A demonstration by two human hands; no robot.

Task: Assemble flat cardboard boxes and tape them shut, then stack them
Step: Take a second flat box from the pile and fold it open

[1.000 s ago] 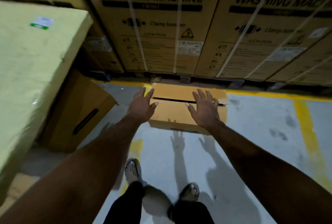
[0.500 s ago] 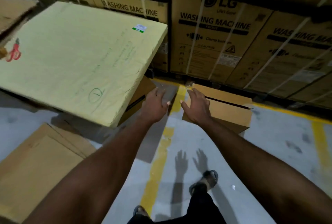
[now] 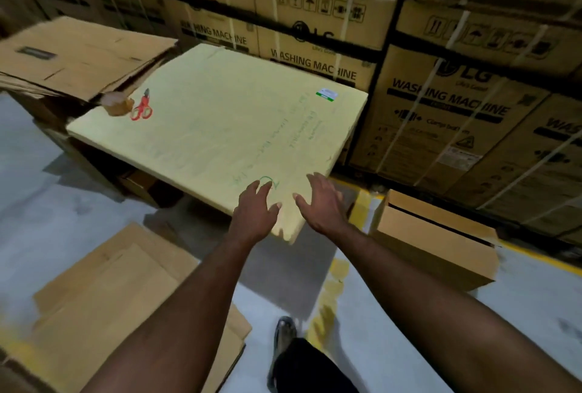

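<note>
Off the box, left hand and right hand now reach over the yellow board, spread, empty.

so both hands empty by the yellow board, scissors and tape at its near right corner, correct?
No. The head view shows scissors and tape at the far left corner of the yellow board, not near right. The left hand and right hand are empty beside it.

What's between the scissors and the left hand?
Head view: just bare yellow board with faint green scribbles between scissors and left hand.
</note>
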